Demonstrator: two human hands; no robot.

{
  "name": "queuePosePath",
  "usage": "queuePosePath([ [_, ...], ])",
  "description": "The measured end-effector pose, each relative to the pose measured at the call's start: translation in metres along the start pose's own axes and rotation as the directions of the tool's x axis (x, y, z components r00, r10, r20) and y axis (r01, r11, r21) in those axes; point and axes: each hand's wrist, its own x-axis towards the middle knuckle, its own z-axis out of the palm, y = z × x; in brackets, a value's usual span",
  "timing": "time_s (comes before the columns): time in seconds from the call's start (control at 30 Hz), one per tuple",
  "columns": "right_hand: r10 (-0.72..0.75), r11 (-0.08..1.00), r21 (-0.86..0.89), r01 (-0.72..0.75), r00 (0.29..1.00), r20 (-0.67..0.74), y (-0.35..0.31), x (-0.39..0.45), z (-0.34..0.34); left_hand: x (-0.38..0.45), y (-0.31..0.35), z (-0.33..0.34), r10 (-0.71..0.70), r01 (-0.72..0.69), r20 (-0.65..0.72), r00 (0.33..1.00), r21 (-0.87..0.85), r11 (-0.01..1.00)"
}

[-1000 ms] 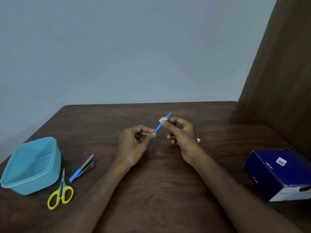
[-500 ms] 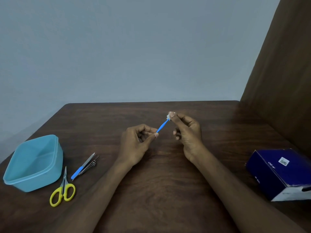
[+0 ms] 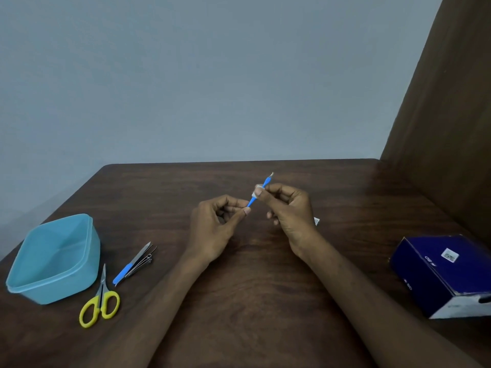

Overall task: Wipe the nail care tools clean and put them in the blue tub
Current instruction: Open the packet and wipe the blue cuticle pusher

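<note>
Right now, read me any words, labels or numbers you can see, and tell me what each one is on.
"BD": on the top of the dark blue box.
White sticker on the box: print too small to read.
Light mark on the box's side: too blurred to read.
Nothing readable elsewhere.
</note>
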Motion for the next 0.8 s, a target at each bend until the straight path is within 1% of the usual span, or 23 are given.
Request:
queuePosePath([
  [0.1,-0.001,0.997,0.080,0.005,0.998,-0.056,-0.0006,0.0008,0.0003,-0.0004,0.0004,0.0008,0.001,-0.002,0.019,1.000,0.011,1.000],
  [0.27,0.036,0.999,-0.002,-0.036,0.999,0.000,0.0026,0.0002,0.0009,0.0004,0.0005,0.0010,-0.019,0.019,-0.016,1.000,0.006,1.000],
  [0.4,0.003,0.998,0.065,0.001,0.998,-0.060,0.0007,0.0025,-0.0014,0.0002,0.0009,0.0020,-0.019,0.018,-0.007,1.000,-0.004,1.000],
  [0.47,0.013,0.999,0.031,-0.012,1.000,-0.029,0.0029,0.0020,-0.0006,0.0002,-0.0003,0.0019,-0.015,0.015,-0.012,1.000,-0.010,1.000],
  [0.57,0.044,0.996,-0.087,-0.037,0.996,0.074,0.0061,-0.0005,0.0012,0.0008,-0.0019,0.0009,-0.022,0.020,-0.036,0.999,-0.043,0.999],
  [0.6,0.042,0.994,-0.102,-0.033,0.996,0.080,0.0056,-0.0010,0.0015,0.0011,-0.0023,0.0010,-0.023,0.021,-0.038,0.999,-0.052,0.998],
  [0.63,0.028,0.996,-0.089,-0.022,0.997,0.067,0.0042,-0.0011,0.0016,0.0011,-0.0023,0.0011,-0.023,0.021,-0.037,0.999,-0.057,0.998],
  [0.7,-0.007,1.000,0.003,0.006,1.000,0.005,0.0008,-0.0008,0.0014,0.0011,-0.0019,0.0019,-0.024,0.022,-0.031,0.999,-0.056,0.998],
  [0.77,-0.006,0.996,0.089,0.010,0.999,-0.054,0.0000,0.0010,0.0011,0.0013,-0.0018,0.0028,-0.033,0.032,-0.022,0.999,-0.044,0.999],
  [0.8,0.004,0.996,0.090,0.002,0.998,-0.057,0.0008,0.0017,0.0010,0.0013,-0.0020,0.0028,-0.036,0.036,-0.019,0.999,-0.039,0.999],
])
